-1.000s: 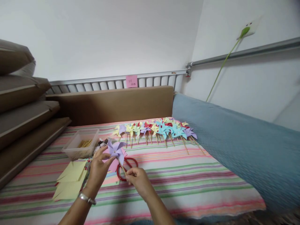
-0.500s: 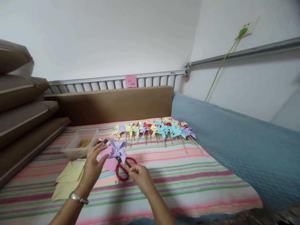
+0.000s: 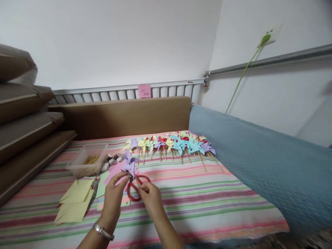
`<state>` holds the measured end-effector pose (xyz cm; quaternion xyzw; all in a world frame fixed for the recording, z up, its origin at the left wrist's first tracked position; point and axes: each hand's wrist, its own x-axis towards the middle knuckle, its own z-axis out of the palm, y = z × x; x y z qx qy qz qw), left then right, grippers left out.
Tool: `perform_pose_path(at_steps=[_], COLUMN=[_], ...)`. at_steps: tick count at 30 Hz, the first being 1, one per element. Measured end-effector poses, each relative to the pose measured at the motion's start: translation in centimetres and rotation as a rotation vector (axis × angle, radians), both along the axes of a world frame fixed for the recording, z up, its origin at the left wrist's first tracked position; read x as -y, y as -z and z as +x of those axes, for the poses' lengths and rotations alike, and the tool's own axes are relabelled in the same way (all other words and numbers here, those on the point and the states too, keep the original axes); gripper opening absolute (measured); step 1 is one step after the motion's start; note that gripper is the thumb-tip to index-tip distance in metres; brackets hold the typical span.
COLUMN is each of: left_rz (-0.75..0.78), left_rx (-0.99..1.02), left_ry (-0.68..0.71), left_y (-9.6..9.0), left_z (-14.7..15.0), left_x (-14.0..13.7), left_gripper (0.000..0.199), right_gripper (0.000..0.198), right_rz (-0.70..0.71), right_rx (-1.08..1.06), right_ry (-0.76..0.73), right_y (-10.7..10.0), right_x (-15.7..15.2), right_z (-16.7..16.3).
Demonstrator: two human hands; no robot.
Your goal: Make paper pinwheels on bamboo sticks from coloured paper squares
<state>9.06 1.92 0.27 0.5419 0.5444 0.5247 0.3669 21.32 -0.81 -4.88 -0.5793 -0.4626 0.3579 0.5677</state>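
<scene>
A purple paper pinwheel stands tilted above the striped cloth. My right hand is closed around its thin wooden stick. My left hand, with a silver bracelet on the wrist, has its thumb and fingertips brought together at the pinwheel's lower left blade. Red-handled scissors lie right below, their blades hidden behind the pinwheel and fingers. Pink paper and pale green paper lie beside and beneath my left hand.
Many finished pinwheels lie in rows at the back. A clear plastic box holds wooden sticks. Small black-and-white blocks sit next to it. Yellow paper sheets lie front left. Brown padded panels are stacked at left.
My left hand has moved right and down, closing its spread fingers onto the pinwheel's edge. The pinwheel has turned more side-on. My right hand still holds the stick.
</scene>
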Motion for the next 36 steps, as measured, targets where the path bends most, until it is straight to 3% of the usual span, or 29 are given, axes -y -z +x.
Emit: perform_pose_path(at_steps=[6, 14, 18, 29, 36], left_rz=[0.149, 0.158, 0.141, 0.133, 0.152], left_rx=[-0.108, -0.129, -0.114, -0.119, -0.166], left_ry=[-0.132, 0.08, 0.122, 0.251, 0.193], left_y=[-0.2, -2.5, -3.4, -2.9, -3.3], left_z=[-0.1, -0.8, -0.8, -1.9, -1.4], left_x=[-1.9, -3.2, -3.1, -4.3, -4.1], left_gripper=[0.054, 0.067, 0.062, 0.054, 0.052], right_gripper=[0.006, 0.008, 0.009, 0.007, 0.009], right_rz=[-0.016, 0.005, 0.017, 0.031, 0.033], right_rx=[-0.052, -0.058, -0.064, -0.094, -0.118], right_ry=[-0.014, -0.03, -0.036, -0.044, -0.054], right_y=[-0.3, -0.4, -0.2, -0.3, -0.5], right_x=[-0.4, -0.5, -0.4, -0.5, -0.4], right_z=[-1.0, -1.3, -1.3, -1.2, -1.2])
